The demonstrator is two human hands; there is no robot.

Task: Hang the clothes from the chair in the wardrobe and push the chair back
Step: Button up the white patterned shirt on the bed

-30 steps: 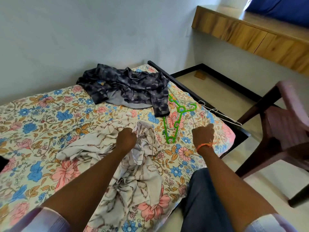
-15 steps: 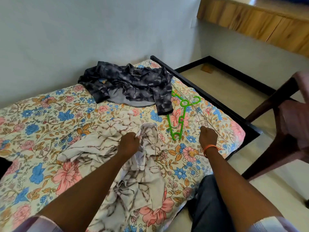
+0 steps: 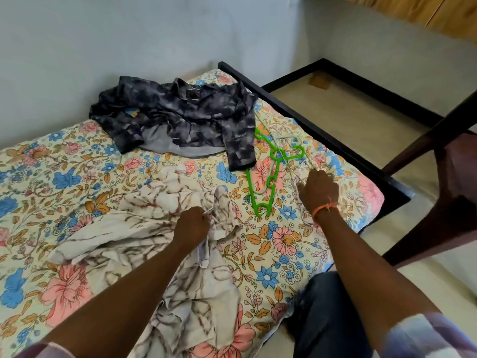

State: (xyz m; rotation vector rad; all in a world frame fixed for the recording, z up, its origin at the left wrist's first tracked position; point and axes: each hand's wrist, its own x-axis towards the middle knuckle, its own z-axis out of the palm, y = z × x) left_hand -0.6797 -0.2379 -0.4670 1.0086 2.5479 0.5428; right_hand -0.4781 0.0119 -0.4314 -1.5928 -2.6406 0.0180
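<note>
Clothes lie on the floral bedsheet (image 3: 77,192), none on the chair (image 3: 454,177). The white marbled shirt (image 3: 144,228) is gripped at a bunched fold by the closed left hand (image 3: 192,224), and its crumpled cloth is spread from mid-bed down to the near edge. The right hand (image 3: 318,187), with an orange thread (image 3: 325,208) tied at the wrist, is laid palm-down with fingers spread on the sheet, over a thin wire hanger (image 3: 291,156); whether the wire is pinched cannot be told. Just left of that hand a green plastic hanger (image 3: 271,177) is seen lying flat. Farther back, near the wall, the dark patterned shirt (image 3: 180,117) is heaped. The chair is seen at the right, on the floor beside the bed.
</note>
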